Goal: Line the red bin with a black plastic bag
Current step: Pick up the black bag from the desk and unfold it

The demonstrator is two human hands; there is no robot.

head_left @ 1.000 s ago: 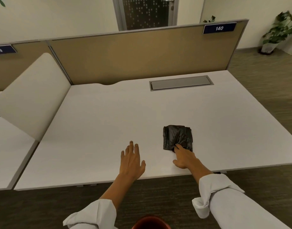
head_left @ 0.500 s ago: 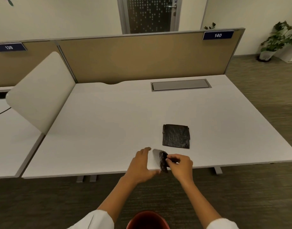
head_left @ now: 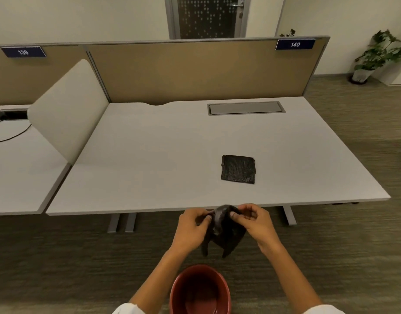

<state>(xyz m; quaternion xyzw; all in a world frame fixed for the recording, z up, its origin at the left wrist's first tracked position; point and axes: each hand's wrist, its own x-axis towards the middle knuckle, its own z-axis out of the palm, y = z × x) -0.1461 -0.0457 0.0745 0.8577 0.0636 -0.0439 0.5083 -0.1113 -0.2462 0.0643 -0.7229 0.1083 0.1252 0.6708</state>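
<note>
A crumpled black plastic bag (head_left: 224, 232) hangs between my two hands, in front of the desk's near edge and above the floor. My left hand (head_left: 190, 230) pinches its left side and my right hand (head_left: 253, 223) pinches its right side at the top. The red bin (head_left: 199, 291) stands open on the carpet below my forearms, nothing visible inside it. A flat folded stack of black bags (head_left: 238, 169) lies on the white desk (head_left: 149, 166), beyond my hands.
A tan divider panel (head_left: 195, 71) backs the desk, with a grey cable hatch (head_left: 246, 108) near it. A white side screen (head_left: 68, 109) separates the neighbouring desk on the left. The desk's legs (head_left: 122, 223) stand ahead on the carpet. A potted plant (head_left: 374, 57) sits far right.
My right hand picked one bag off the stack; both hands drew it back off the desk's edge and took hold of it. The bag now hangs loose above the bin.
</note>
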